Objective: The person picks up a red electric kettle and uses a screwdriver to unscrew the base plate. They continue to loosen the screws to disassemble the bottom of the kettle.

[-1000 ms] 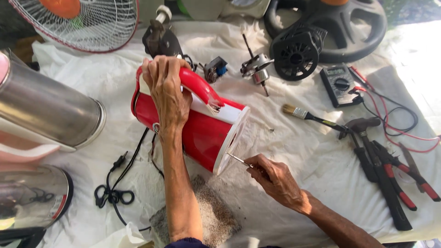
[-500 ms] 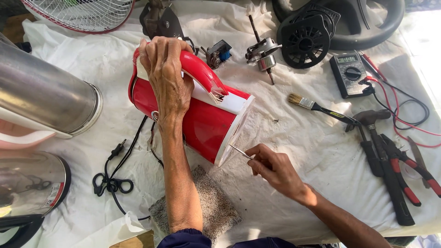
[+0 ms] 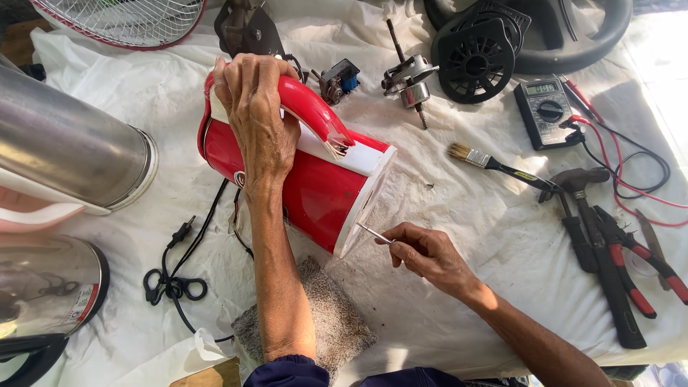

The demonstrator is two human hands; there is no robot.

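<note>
A glossy red plastic kettle point(image 3: 308, 186) lies on its side on a wrinkled white cloth point(image 3: 473, 244), near the middle of the table, its round white-rimmed base turned toward the lower right. The left hand point(image 3: 258, 118) presses down on its upper end, fingers spread and curled over the body beside the curved red handle point(image 3: 315, 115). The right hand point(image 3: 426, 254) is closed around a thin metal screwdriver point(image 3: 374, 233), pinched between thumb and fingers, and its tip meets the rim of the base. Under the left forearm sits a coarse grey rag point(image 3: 333, 315), rough and nubbly. A black cord point(image 3: 179, 272) trails from the kettle and loops on the cloth to the left. Further left lie two shiny steel cylinders point(image 3: 64, 150), smooth and mirror-like, the lower one only partly in view. A wire fan guard point(image 3: 122, 21) shows at the top edge. Above the kettle are a small motor point(image 3: 410, 75) with a bare shaft and a black slotted plastic housing point(image 3: 476, 61). To the right sit a dark multimeter point(image 3: 548, 111) with red and black leads, a bristle brush point(image 3: 494, 165), a hammer point(image 3: 577, 179) and red-handled pliers point(image 3: 638, 265), all well apart from the hands.
</note>
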